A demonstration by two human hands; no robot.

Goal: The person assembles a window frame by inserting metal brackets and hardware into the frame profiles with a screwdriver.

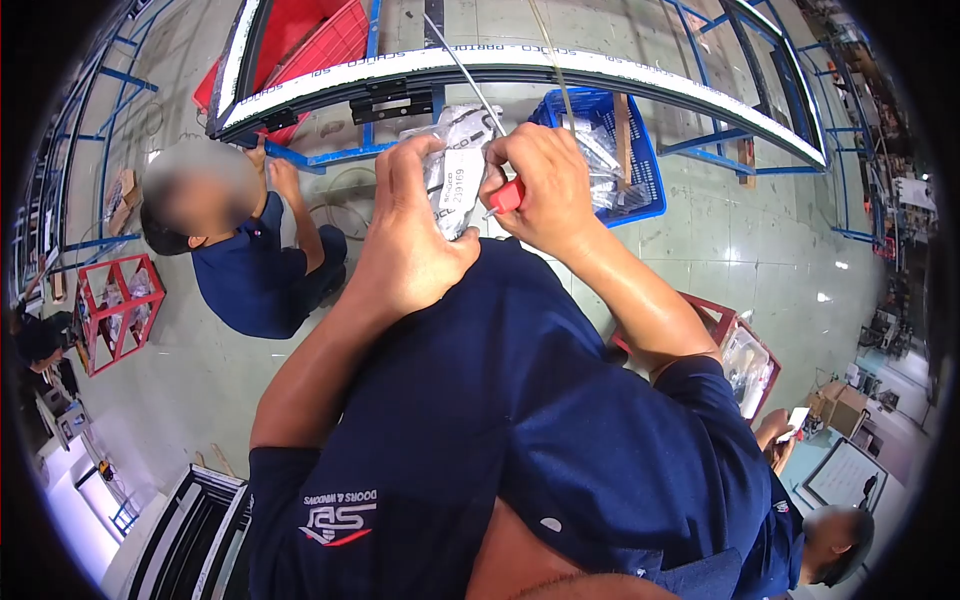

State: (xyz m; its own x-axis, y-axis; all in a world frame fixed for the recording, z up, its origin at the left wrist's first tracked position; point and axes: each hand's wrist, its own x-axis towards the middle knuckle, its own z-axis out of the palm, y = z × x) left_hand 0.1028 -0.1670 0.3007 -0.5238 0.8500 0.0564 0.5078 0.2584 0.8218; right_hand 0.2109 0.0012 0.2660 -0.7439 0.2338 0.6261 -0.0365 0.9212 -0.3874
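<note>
My left hand is closed round a clear plastic packet with a white printed label facing up. Close at the packet's right side, my right hand grips a red-handled tool, a short metal tip showing below the red part. Most of this tool is hidden by the fingers. A long thin metal rod runs from above the window frame down to my right fingers. Just beyond both hands lies the dark frame with white printed tape along it.
Under the frame stands a blue crate with plastic-wrapped parts. Blue metal stands carry the frame. A co-worker crouches at the left; another person is at lower right. Red racks stand on the floor.
</note>
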